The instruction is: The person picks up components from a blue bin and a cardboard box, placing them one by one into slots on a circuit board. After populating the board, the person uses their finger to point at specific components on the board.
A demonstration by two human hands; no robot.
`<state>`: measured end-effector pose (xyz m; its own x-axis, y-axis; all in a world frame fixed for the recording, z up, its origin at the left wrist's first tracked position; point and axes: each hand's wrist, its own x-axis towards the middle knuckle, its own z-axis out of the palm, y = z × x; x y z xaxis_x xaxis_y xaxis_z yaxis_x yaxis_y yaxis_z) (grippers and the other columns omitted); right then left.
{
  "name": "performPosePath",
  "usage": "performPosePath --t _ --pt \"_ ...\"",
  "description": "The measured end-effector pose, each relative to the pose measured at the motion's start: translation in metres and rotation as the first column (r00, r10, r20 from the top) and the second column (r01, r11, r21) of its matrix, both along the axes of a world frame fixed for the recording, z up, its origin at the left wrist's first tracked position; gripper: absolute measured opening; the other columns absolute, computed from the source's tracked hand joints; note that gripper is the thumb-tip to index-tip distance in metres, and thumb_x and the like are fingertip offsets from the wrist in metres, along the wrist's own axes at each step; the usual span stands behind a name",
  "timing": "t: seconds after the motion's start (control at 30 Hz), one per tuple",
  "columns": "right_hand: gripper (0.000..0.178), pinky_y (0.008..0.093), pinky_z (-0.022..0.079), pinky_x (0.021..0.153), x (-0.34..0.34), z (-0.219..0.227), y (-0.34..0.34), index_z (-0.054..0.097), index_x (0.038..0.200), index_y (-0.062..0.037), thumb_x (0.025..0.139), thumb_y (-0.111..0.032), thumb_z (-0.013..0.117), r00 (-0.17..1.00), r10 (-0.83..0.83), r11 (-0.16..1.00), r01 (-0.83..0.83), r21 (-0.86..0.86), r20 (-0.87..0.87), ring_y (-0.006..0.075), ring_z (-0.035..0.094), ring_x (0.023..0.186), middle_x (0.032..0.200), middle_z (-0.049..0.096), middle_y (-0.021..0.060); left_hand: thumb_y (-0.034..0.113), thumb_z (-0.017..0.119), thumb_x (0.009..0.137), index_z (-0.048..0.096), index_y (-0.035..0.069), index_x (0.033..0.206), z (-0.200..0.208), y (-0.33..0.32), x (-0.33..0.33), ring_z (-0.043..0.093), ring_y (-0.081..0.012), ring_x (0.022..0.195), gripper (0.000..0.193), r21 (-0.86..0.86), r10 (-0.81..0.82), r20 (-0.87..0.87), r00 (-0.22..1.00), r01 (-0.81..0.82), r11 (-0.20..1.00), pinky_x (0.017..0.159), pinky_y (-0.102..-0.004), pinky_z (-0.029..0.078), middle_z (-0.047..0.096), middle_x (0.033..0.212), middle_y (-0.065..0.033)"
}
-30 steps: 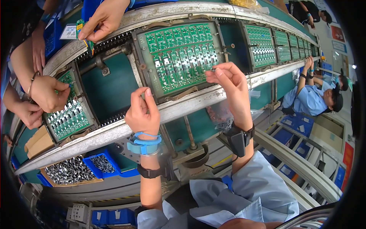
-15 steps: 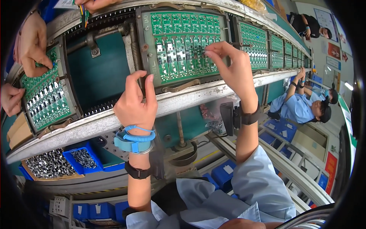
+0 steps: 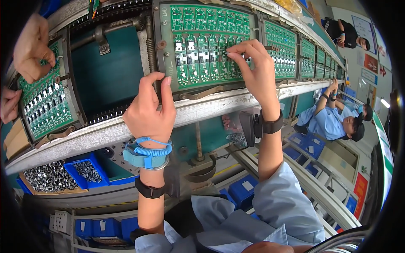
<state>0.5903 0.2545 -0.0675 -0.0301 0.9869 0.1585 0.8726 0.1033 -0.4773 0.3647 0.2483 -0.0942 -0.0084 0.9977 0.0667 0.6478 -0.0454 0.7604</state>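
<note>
My right hand (image 3: pixel 258 69) is over the green circuit board panel (image 3: pixel 209 31) in front of me. Its thumb and index finger pinch at the middle rows, on something small that their tips mostly hide. White and black parts stand in several of the panel's columns. At the panel's lower left corner is my left hand (image 3: pixel 149 105), beside the metal frame (image 3: pixel 160 44). Its fingers are curled, with index and thumb tips almost together; what they hold, if anything, does not show. A blue coiled wrist strap (image 3: pixel 148 156) is round my left wrist.
The panel's frame rides on a conveyor with a pale metal rail (image 3: pixel 202 109). Another person's hand (image 3: pixel 31 50) works on a second panel (image 3: pixel 46 107) at the left. Below the rail stand a box of small metal parts (image 3: pixel 50 177) and a blue bin (image 3: pixel 86 170). More panels (image 3: pixel 280 50) continue rightward.
My left index and thumb tips have come closer together. My right hand stays at nearly the same spot over the panel. The other person's hand at the left has shifted slightly. The view has moved a little.
</note>
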Motion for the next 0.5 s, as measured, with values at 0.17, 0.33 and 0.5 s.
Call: performPosePath --t 0.17,0.33,0.5 --pt "0.01 0.0294 0.046 0.066 -0.006 -0.003 0.001 0.068 0.09 -0.0027 0.08 -0.002 0.066 1.0 -0.008 1.0 0.008 -0.003 -0.002 0.0207 0.058 0.075 0.088 0.063 0.0081 0.015 0.068 0.084 0.062 0.013 0.091 -0.001 0.001 0.0 0.043 -0.0152 0.037 0.01 0.0 0.008 0.013 1.0 -0.008 1.0 0.039 -0.028 0.033 0.039 0.047 -0.0005" --pt "0.009 0.0294 0.045 0.066 -0.011 -0.003 0.004 0.067 0.089 -0.0033 0.08 -0.003 0.067 1.0 0.023 1.0 -0.023 0.01 0.004 0.0211 0.057 0.076 0.087 0.063 0.0078 0.009 0.069 0.083 0.061 0.007 0.091 -0.005 0.001 0.002 0.025 -0.0075 0.041 0.01 0.055 0.022 0.098 0.995 -0.028 0.998 0.041 -0.0247 0.02 0.027 0.048 -0.0004" --pt "0.009 0.03 0.045 0.068 -0.013 -0.003 0.004 0.066 0.089 -0.0042 0.08 -0.003 0.066 0.997 0.058 0.997 -0.06 0.048 0.06 0.0221 0.055 0.078 0.087 0.062 0.0073 0.008 0.068 0.084 0.061 0.007 0.091 -0.005 0.001 0.002 0.025 -0.0076 0.041 0.01 0.032 0.036 0.095 0.995 -0.039 0.999 0.041 -0.0249 0.021 0.027 0.048 -0.0006"
